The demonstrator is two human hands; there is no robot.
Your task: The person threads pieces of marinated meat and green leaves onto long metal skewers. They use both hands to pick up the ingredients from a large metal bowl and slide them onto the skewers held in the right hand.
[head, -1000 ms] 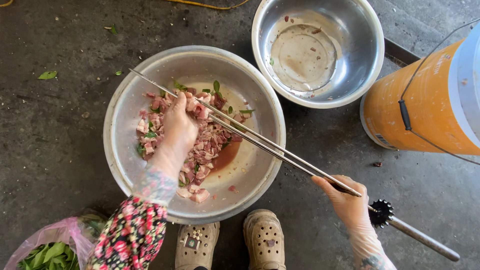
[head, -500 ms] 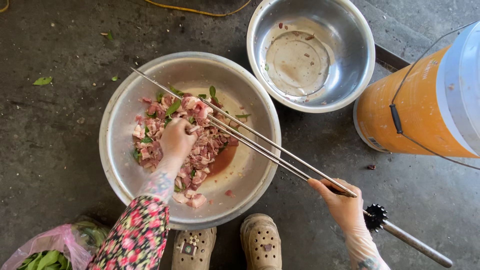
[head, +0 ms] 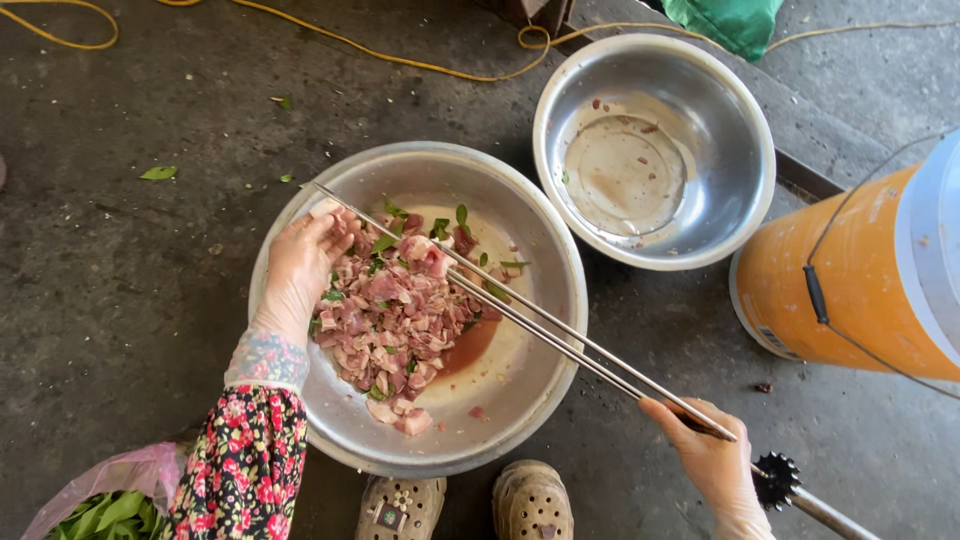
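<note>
While the long metal skewers (head: 520, 318) are laid slantwise across the large steel bowl (head: 545, 250), the chopped raw meat (head: 390, 320) is being gathered at the bowl's left side, so the step in hand is judged to be the picking up of meat for threading. The left hand (head: 300, 265) is placed at the left edge of the heap, with the fingers curved over a few pieces near the skewer tips; whether a piece is really pinched cannot be told, because the fingertips are partly hidden by the meat. The right hand (head: 712, 460) is closed around the rear ends of the skewers, just outside the rim, and they are held firmly there. The meat is lying in the middle and left part of the bowl, mixed with green leaves, and reddish liquid is collected beside it. An empty steel bowl (head: 745, 130) is standing just behind, and an orange bucket (head: 850, 280) is seen at the right. For the next move, a piece probably needs to be brought to the pointed tips and pushed on, while the skewers are kept steady.
</note>
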